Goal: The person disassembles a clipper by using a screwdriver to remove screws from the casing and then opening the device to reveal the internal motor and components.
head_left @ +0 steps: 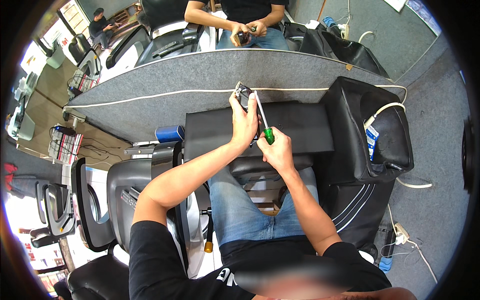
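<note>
My left hand (243, 125) is wrapped round what looks like a black hair clipper (244, 96). Its metal head points away from me, and my fingers hide much of its body. In my right hand (280, 154) is a screwdriver (269, 135) with a green handle. The screwdriver's long shaft points up and slightly left, and its tip is close beside the clipper near my left fingers. Whether the tip touches the clipper, I cannot tell. Both hands are above a black padded bench top (300, 125) in front of my knees.
A blue case (169, 133) lies left of the bench. Black chairs (129, 180) stand at the left, one with a remote control on it. On the right, a black padded seat (395, 135) holds a blue-and-white packet (371, 142). A white cable (200, 91) runs below the mirror.
</note>
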Tool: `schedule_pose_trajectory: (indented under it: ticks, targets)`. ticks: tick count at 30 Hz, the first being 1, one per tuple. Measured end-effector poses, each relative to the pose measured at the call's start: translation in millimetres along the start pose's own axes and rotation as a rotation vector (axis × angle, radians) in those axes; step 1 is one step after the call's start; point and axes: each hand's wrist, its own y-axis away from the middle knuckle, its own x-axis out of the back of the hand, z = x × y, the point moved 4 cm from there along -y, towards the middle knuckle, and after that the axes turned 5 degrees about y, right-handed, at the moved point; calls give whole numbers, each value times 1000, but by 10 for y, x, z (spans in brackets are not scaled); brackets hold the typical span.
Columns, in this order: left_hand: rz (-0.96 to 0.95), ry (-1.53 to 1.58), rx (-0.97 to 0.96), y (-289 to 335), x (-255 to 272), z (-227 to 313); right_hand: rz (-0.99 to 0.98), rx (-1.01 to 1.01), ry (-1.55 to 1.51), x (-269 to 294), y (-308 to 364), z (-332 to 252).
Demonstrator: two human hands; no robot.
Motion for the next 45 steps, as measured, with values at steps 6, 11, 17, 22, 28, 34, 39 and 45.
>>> schedule_pose_trajectory:
  ticks: [6,11,17,22,28,34,39,45]
  targets:
    - [-20,29,244,-117,17,-231,-80,337,194,77,-116,-39]
    - [-125,4,310,-174,63,-477,-146,697,446,140,-166,-186]
    - [-154,-87,300,-245,35,-596,-195,1034,585,194,-217,-284]
    - [-154,-42,350,-268,68,-595,-224,1160,646,195,-257,-240]
    - [-125,64,397,-171,15,-323,-182,1014,527,249,-213,-231]
    - [-116,51,362,-126,12,-253,-113,709,272,160,-144,-24]
    - [-79,-31,179,-187,75,-257,-184,277,-31,21,-98,205]
    - [-91,-34,133,-59,-27,-5,-203,-29,-427,-39,-13,301]
